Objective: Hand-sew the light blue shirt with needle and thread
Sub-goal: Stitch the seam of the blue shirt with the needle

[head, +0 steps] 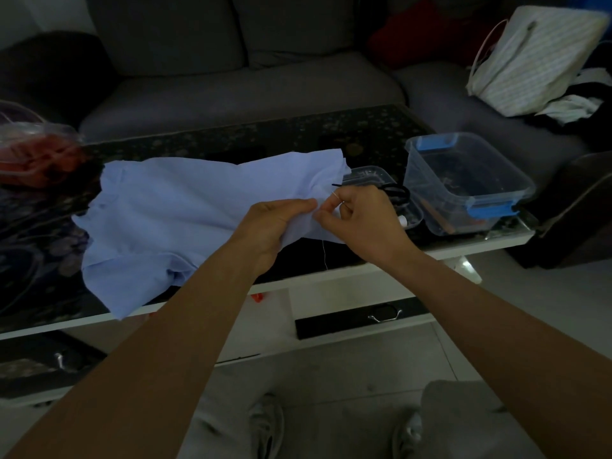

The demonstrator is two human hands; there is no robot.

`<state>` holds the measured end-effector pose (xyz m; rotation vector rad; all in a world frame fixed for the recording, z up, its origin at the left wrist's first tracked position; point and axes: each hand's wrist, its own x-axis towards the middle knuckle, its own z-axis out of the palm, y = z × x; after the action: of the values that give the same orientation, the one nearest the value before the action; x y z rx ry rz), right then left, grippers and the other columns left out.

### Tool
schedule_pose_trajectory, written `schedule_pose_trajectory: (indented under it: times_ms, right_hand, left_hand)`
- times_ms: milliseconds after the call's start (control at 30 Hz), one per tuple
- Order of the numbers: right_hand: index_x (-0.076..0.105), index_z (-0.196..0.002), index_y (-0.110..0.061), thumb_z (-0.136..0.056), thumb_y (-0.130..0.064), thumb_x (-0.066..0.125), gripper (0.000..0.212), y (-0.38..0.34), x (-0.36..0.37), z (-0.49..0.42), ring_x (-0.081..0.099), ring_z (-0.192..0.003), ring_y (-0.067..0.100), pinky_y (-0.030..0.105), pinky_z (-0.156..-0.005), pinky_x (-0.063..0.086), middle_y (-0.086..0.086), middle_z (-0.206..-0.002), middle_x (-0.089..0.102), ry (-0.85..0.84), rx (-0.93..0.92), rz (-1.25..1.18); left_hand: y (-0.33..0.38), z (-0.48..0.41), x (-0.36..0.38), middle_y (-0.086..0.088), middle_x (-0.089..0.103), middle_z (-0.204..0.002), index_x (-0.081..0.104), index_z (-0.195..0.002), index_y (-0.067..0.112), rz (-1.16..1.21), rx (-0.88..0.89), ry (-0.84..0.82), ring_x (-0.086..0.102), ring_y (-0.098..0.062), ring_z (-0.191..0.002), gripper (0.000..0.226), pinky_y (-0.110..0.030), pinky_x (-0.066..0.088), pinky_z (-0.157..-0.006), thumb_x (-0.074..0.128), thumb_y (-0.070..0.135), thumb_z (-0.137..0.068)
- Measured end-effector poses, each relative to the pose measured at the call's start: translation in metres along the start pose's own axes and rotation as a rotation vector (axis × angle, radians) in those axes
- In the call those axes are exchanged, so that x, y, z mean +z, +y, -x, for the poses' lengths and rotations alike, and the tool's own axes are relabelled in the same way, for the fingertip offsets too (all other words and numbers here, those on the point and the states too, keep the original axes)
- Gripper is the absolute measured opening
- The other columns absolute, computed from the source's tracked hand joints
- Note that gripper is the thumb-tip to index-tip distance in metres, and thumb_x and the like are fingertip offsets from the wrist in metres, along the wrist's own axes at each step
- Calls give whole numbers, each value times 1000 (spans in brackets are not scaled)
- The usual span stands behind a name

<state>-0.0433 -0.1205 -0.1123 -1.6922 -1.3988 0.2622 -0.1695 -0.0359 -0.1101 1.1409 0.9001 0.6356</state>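
The light blue shirt (172, 207) lies spread across a dark patterned coffee table (49, 246). My left hand (275, 223) pinches a raised fold of the shirt near its right end. My right hand (361, 217) is closed right beside it, fingertips pinching a thin needle (337, 196) that pokes out of the fabric. A fine white thread (324, 253) hangs down from the fold over the table's front edge.
Black scissors (395, 192) lie on a shallow clear tray (367, 173) behind my right hand. A clear bin with blue latches (463, 180) stands to the right. A red-filled plastic bag (36, 154) sits far left. A grey sofa (231, 81) is behind.
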Motion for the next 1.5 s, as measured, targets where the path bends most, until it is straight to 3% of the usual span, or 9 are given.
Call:
schedule_pose_trajectory:
  times_ms: [200,333,533,700,1000,1200,1300,1367,1500]
  right_hand:
    - [62,-68,-19,-84,-7,70,21,-11,-5,10,37,-41,3,13,-50,32,-15,-40,39,-311,-82,-157]
    - [65,-74,-11,-83,-14,71,11,-1,-5,7,39,-40,4,16,-49,31,-13,-43,39,-127,-10,-81]
    - [70,-80,-17,-76,-42,77,26,-1,1,6,42,-44,0,15,-49,27,-17,-52,38,53,66,37]
    - [69,-78,-14,-83,-25,74,13,3,4,1,46,-45,-4,12,-50,28,-16,-50,41,100,59,14]
    - [63,-68,-20,-83,-15,74,19,-1,-4,7,36,-44,4,21,-52,32,-13,-44,37,-217,-69,-135]
    - [66,-95,-4,-91,-4,58,9,1,-19,-1,38,-46,5,14,-49,34,19,-56,47,-5,35,-238]
    - [62,-114,-16,-93,-4,53,26,5,-16,-2,49,-60,15,17,-55,41,30,-82,60,-133,67,-209]
    - [65,-111,-8,-96,-10,54,19,7,-11,-2,61,-74,14,23,-68,48,18,-93,66,-199,57,-171]
    - [56,-94,15,-94,-11,58,26,12,-13,-5,40,-47,1,11,-50,33,3,-59,43,-165,110,-178]
  left_hand:
    - [3,4,1,-1,72,-70,69,-79,6,35,28,18,68,-9,-65,10,-17,55,-64,64,12,-87]
    - [1,3,-1,-7,74,-83,71,-85,5,71,7,6,69,-13,-74,10,-22,55,-71,66,14,-86]
    - [1,4,1,-10,73,-95,71,-95,3,57,24,-26,69,-14,-83,15,-20,55,-75,65,14,-87]
    - [2,6,3,1,74,-77,72,-82,10,58,23,9,69,-8,-71,9,-17,53,-67,66,15,-86]
    - [2,6,2,-3,73,-77,70,-84,4,80,58,-20,68,-11,-71,10,-18,54,-66,62,10,-88]
    - [2,7,-1,1,74,-76,69,-84,10,-21,41,-33,69,-10,-73,11,-17,53,-66,61,16,-89]
    - [1,7,-2,-9,72,-99,69,-98,6,-111,68,-72,68,-20,-92,15,-26,53,-85,60,15,-90]
    - [2,9,-2,-15,68,-111,68,-104,4,-193,74,-73,63,-27,-105,21,-34,49,-98,61,17,-90]
    - [5,11,-4,-11,70,-106,72,-96,10,-346,140,-38,63,-27,-104,17,-35,50,-97,64,23,-87]
